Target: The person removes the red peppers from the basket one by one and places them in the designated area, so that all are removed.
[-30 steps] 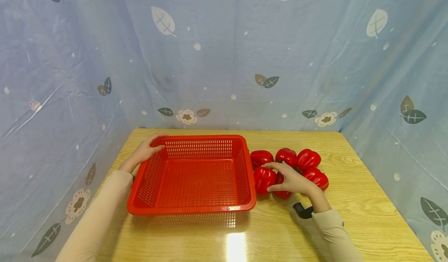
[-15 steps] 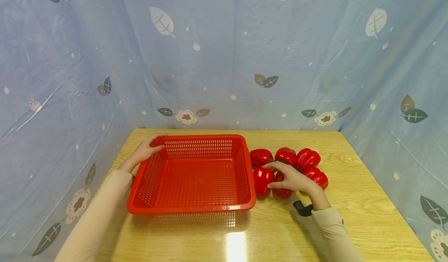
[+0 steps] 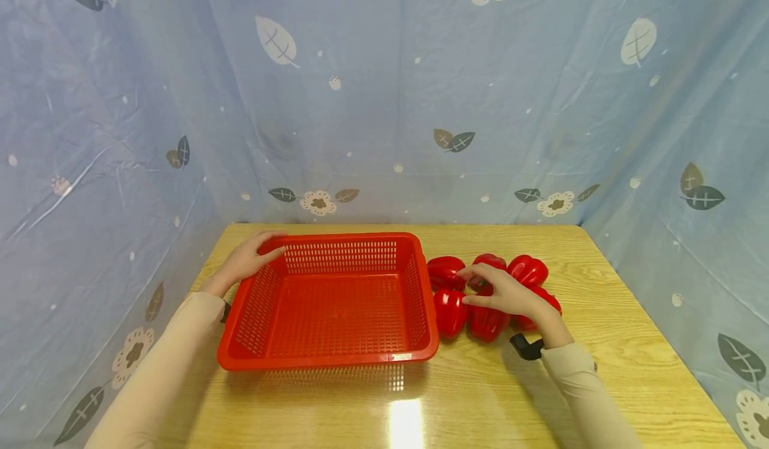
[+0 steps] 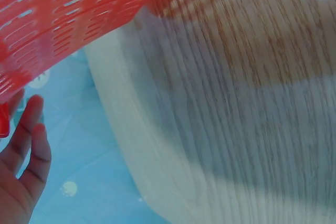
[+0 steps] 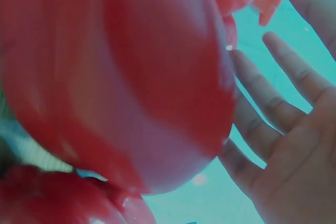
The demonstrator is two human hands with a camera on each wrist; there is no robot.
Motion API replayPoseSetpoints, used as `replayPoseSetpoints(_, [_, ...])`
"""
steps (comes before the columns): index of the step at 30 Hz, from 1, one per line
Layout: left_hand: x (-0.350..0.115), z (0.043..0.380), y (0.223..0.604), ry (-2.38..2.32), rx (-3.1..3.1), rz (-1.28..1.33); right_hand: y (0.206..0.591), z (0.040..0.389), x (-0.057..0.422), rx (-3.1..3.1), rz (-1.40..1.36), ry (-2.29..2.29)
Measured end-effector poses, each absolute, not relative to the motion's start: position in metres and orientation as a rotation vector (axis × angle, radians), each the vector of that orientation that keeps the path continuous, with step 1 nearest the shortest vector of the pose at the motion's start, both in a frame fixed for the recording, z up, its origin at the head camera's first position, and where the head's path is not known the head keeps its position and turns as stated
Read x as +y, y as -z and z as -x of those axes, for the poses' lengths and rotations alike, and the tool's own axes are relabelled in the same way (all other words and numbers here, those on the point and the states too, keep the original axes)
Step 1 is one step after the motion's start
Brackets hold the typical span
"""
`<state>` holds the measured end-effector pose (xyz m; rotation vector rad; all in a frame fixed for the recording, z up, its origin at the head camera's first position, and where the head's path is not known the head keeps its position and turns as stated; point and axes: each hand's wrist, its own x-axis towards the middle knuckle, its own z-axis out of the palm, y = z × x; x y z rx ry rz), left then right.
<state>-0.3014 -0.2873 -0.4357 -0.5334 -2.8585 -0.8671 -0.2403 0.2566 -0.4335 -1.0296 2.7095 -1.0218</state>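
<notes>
At the back left corner of the red basket (image 3: 339, 362), my left hand (image 3: 243, 260) holds the rim, thumb inside and fingers outside. In the left wrist view, two loosely bent fingers (image 4: 39, 153) show below the basket wall (image 4: 68, 19). My right hand (image 3: 507, 292) hovers over several red bell peppers, its fingers and thumb spread apart. A front bell pepper (image 3: 450, 313) stands by the basket's right side, just left of that thumb tip. Another bell pepper (image 3: 488, 322) lies partly under the hand. Up close in the right wrist view, a large bell pepper (image 5: 157, 77) overlaps the spread fingers (image 5: 268, 98).
Along the back of the pile lie bell peppers at left (image 3: 444, 271), middle (image 3: 488, 261) and right (image 3: 529, 270), with another bell pepper (image 3: 543, 295) by the right wrist. A patterned blue curtain (image 3: 384, 102) encloses the wooden table (image 3: 336, 409) behind and on both sides.
My right hand has drawn back slightly to the right, away from the front bell pepper, which has turned a little. More of the pepper beside it shows. The left hand stays at the basket corner.
</notes>
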Motion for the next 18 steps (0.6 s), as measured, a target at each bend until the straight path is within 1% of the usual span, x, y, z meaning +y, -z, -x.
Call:
replayPoseSetpoints(7, [-0.283, 0.302, 0.43, 0.654, -2.871, 0.563, 0.429, 0.255, 0.27, 2.834, 0.947, 1.019])
replayPoseSetpoints(14, [-0.286, 0.302, 0.421, 0.583, -2.878, 0.649, 0.421, 0.272, 0.283, 2.96, 0.838, 0.984])
replayPoseSetpoints(18, [-0.288, 0.305, 0.412, 0.528, -2.91, 0.612, 0.417, 0.281, 0.293, 3.04, 0.747, 0.934])
